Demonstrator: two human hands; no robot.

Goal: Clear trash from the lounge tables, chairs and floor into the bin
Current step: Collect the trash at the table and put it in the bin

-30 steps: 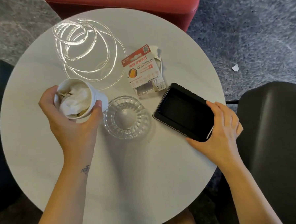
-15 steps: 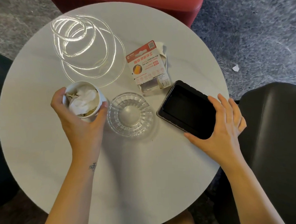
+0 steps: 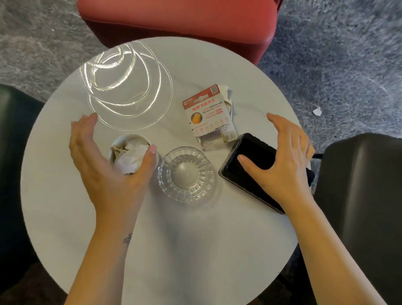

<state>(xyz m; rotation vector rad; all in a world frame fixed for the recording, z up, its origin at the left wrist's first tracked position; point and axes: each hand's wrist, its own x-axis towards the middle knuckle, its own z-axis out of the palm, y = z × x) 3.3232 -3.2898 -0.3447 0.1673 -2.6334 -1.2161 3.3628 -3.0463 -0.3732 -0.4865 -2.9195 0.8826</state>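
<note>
White paper cup sits within the wide grip of the left hand; right hand splayed over black device.

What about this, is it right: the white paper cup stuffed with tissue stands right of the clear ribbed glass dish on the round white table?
Not quite: the head view shows the white paper cup stuffed with tissue left of the clear ribbed glass dish, on the round white table.

On the round table, a tissue-filled paper cup stands left of the glass ashtray; a tablet lies to the ashtray's right, a torn package behind and between them.
</note>
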